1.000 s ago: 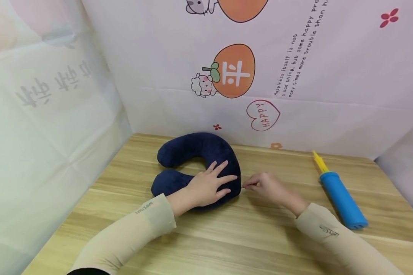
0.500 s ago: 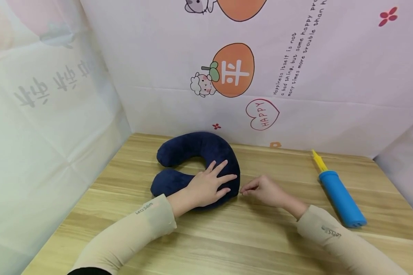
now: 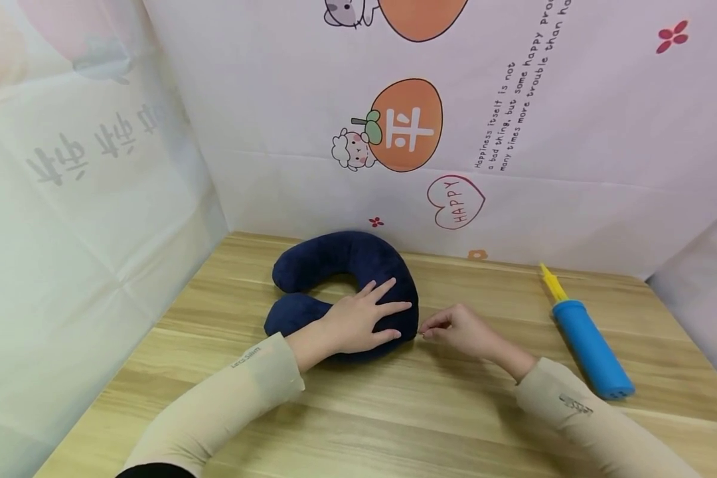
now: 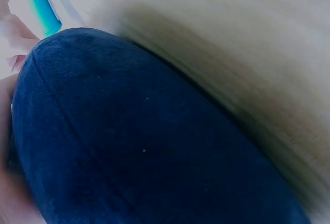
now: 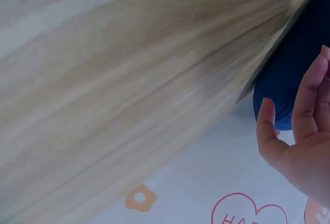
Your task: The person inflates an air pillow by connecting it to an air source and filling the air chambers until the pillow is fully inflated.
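A navy U-shaped neck pillow (image 3: 382,255) lies on the wooden table, its opening towards the left. My left hand (image 3: 358,323) rests on the near right part of its curve, fingers spread and straight. Just off the pillow's right edge, my right hand (image 3: 463,332) pinches a tiny thing that looks like a zipper pull (image 3: 420,334) between thumb and finger. The pillow (image 4: 129,131) fills much of the left wrist view. In the right wrist view the right hand (image 5: 309,149) shows beside the pillow (image 5: 289,80), with the pinched thing hidden.
A blue hand air pump (image 3: 594,348) with a yellow nozzle (image 3: 553,284) lies on the table (image 3: 394,425) to the right. A printed white cloth (image 3: 311,192) stands behind the table, close to the pillow's far side. Another white cloth (image 3: 95,252) hangs at the left.
My right hand has shifted slightly nearer to me along the pillow's right edge, still pinching the small pull. The left hand stays spread on the pillow.
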The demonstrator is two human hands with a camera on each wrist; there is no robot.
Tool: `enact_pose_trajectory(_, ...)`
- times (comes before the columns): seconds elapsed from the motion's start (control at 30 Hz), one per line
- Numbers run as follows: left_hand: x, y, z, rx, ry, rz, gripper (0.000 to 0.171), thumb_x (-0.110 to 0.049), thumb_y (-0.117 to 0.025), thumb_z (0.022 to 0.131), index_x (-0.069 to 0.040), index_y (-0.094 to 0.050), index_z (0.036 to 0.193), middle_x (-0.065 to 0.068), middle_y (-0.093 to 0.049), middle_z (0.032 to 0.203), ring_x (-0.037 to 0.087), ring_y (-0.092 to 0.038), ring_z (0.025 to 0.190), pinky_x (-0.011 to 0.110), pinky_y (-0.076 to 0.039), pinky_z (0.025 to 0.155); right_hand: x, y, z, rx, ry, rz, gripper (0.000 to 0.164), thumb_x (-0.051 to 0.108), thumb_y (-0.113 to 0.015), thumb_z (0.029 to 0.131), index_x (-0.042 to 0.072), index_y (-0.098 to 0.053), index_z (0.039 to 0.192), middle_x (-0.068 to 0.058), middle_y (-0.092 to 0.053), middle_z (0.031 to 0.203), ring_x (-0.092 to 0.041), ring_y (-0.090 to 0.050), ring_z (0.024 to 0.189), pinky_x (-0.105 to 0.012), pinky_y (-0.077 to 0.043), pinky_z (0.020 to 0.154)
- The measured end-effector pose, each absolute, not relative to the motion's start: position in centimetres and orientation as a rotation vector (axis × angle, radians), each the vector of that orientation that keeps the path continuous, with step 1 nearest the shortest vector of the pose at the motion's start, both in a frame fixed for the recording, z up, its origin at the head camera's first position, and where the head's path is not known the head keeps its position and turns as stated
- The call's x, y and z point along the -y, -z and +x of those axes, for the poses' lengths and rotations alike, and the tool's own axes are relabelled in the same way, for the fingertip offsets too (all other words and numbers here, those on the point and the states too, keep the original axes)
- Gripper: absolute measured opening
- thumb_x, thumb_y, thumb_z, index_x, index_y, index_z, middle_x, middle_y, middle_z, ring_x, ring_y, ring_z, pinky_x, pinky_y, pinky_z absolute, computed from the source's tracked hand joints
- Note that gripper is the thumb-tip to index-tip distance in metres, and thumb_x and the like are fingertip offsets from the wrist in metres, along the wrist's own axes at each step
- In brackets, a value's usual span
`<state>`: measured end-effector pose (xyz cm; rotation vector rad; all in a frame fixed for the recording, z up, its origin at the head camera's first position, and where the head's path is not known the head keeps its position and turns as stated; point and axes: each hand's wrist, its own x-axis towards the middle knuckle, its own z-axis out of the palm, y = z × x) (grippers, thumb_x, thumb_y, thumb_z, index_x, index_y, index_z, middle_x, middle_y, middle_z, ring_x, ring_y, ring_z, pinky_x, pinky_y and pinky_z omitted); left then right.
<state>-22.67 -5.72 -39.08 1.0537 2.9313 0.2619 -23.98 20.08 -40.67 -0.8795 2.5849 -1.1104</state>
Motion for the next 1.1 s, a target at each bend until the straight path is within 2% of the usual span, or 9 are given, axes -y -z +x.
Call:
enact_pose_trajectory(0.17,5.6,39.2,-22.5,-2.943,-0.274,1.062,0.057,-0.05,-0.055,0.104,-0.036,-0.041,0.158,0.007,-0.016,0.17,0.042,-0.029,0.148,0.053,-0.044,0.107,-20.3,40.8,-23.9,-2.6,1.114,-0.878,0.01,0.001,-0.07,0.096,0.0,-0.079,0.099,-0.008,-0.077,0.098,-0.016,-0.069,0.09,-0.028,-0.054,0.073)
enact_pose_trajectory(0.43,5.5,39.6,-22.1,-2.964,-0.32,1.072,0.055,-0.045,-0.058,0.105,-0.032,-0.043,0.157,0.011,-0.019,0.169,0.046,-0.03,0.147,0.06,-0.044,0.103,-19.5,41.0,-23.1,-2.618,1.088,-0.909,0.01,0.0,-0.07,0.094,0.002,-0.08,0.096,-0.004,-0.077,0.096,-0.014,-0.067,0.087,-0.026,-0.052,0.069)
enact_pose_trajectory(0.63,5.4,39.8,-21.9,-2.968,-0.35,1.082,0.055,-0.043,-0.058,0.105,-0.031,-0.044,0.156,0.011,-0.02,0.169,0.047,-0.03,0.146,0.059,-0.045,0.103,-19.0,40.8,-22.6,-2.587,1.107,-0.887,0.011,0.0,-0.07,0.094,0.001,-0.08,0.097,-0.006,-0.077,0.096,-0.016,-0.066,0.083,-0.025,-0.05,0.064)
enact_pose_trajectory(0.8,5.5,40.0,-21.9,-2.966,-0.363,1.08,0.055,-0.043,-0.059,0.104,-0.031,-0.045,0.156,0.011,-0.02,0.169,0.047,-0.03,0.146,0.057,-0.045,0.103,-19.2,40.8,-22.4,-2.59,1.101,-0.908,0.01,0.0,-0.07,0.094,0.0,-0.08,0.097,-0.006,-0.077,0.095,-0.009,-0.065,0.082,-0.026,-0.051,0.065)
enact_pose_trajectory(1.1,5.5,40.0,-22.0,-2.978,-0.363,1.092,0.054,-0.042,-0.06,0.104,-0.03,-0.046,0.156,0.012,-0.02,0.168,0.049,-0.031,0.145,0.057,-0.046,0.102,-18.6,40.6,-22.6,-2.589,1.076,-0.897,0.01,0.001,-0.072,0.094,0.001,-0.081,0.098,-0.004,-0.077,0.096,-0.011,-0.066,0.083,-0.024,-0.05,0.064)
